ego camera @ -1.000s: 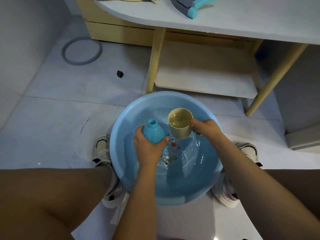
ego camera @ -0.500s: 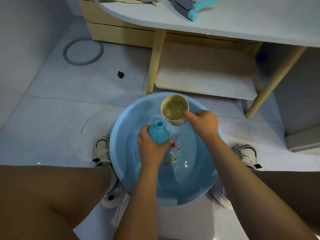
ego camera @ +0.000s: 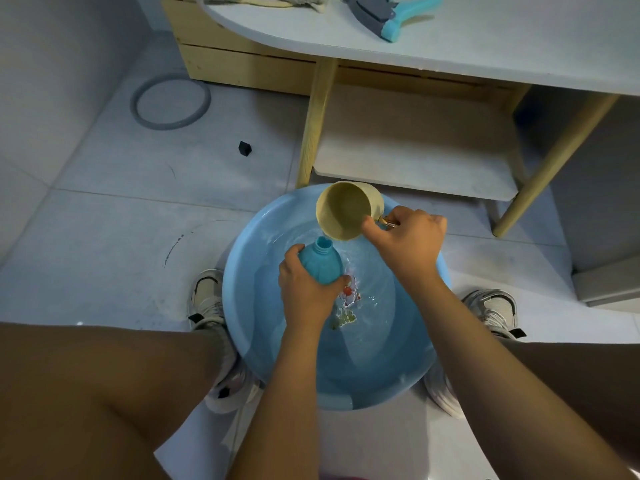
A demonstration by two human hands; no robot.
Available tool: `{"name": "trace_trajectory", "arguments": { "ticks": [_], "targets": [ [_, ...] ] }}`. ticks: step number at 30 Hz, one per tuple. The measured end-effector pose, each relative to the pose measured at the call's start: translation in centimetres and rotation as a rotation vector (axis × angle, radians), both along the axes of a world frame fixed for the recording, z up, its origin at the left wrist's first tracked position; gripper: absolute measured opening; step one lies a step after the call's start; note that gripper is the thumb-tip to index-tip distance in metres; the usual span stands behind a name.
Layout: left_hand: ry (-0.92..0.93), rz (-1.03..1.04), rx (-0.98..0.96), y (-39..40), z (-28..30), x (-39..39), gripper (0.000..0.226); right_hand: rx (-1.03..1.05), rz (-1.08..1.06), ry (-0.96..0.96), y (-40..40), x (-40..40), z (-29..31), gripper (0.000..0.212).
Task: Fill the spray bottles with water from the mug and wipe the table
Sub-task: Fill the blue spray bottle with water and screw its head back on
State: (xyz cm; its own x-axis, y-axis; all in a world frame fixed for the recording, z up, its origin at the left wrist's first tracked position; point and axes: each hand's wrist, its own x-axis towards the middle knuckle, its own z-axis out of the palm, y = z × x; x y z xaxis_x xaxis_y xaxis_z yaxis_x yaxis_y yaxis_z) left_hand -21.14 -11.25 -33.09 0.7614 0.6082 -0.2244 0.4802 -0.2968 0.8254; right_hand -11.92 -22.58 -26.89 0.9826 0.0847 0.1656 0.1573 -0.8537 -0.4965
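Observation:
My left hand [ego camera: 306, 296] grips a turquoise spray bottle [ego camera: 320, 261] without its cap, held upright over a light blue basin [ego camera: 242, 306] of water on the floor. My right hand [ego camera: 407, 242] holds a yellow-beige mug [ego camera: 346, 216] by its handle, tipped toward me with its rim just above the bottle's open neck. A grey and turquoise spray head [ego camera: 384, 13] lies on the white table [ego camera: 502, 46] at the top. A cloth [ego camera: 266, 0] rests at the table's far left edge.
The basin sits between my two shoes [ego camera: 207, 299] and knees. The table's wooden legs [ego camera: 317, 123] and a lower shelf [ego camera: 415, 147] stand just behind it. A grey ring [ego camera: 171, 100] and a small black cube [ego camera: 245, 148] lie on the tiled floor.
The mug rose out of the basin water, moved back and up, and tilted over the bottle's neck. The bottle shifted slightly forward in my left hand.

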Motion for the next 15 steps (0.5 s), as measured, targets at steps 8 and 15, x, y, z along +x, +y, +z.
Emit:
{"name": "trace_trajectory", "arguments": {
  "ticks": [8, 15],
  "targets": [
    [0.004, -0.011, -0.001, 0.01, 0.27, 0.06, 0.091, 0.033, -0.027, -0.17, 0.27, -0.51, -0.17, 0.044],
    [0.011, -0.019, -0.018, -0.18, 0.32, -0.14, 0.091, 0.011, -0.026, -0.224, 0.37, -0.27, -0.26, 0.046]
  ]
}}
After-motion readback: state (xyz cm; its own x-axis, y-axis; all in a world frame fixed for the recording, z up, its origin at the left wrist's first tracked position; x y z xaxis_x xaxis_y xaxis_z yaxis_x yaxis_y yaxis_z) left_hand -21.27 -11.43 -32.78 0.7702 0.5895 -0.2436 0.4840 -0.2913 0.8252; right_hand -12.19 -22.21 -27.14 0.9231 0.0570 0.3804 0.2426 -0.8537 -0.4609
